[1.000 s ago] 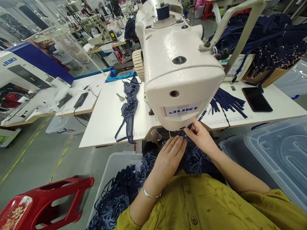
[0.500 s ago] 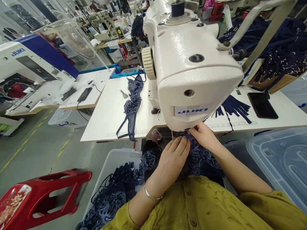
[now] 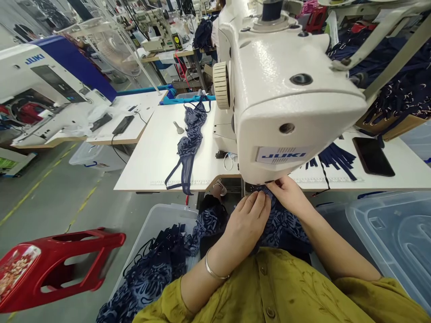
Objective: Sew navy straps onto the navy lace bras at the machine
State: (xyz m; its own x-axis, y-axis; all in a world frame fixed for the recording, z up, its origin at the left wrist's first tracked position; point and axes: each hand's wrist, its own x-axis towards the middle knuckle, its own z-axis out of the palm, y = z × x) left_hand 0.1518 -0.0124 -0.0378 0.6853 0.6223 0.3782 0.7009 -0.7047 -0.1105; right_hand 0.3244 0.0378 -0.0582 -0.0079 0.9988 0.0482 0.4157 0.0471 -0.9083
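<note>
The fingers of the left hand [image 3: 248, 220] are pressed together on the patterned navy fabric [image 3: 283, 222]; its thumb is hidden, so I cannot tell if it pinches. The right hand [image 3: 290, 196] pinches the same fabric at its upper edge, just below the head of the sewing machine [image 3: 303, 121]. The fabric hangs down toward the lap. Farther out, a navy bra [image 3: 191, 139] lies on the white table [image 3: 144, 161], and a phone [image 3: 373, 156] on the right side.
</note>
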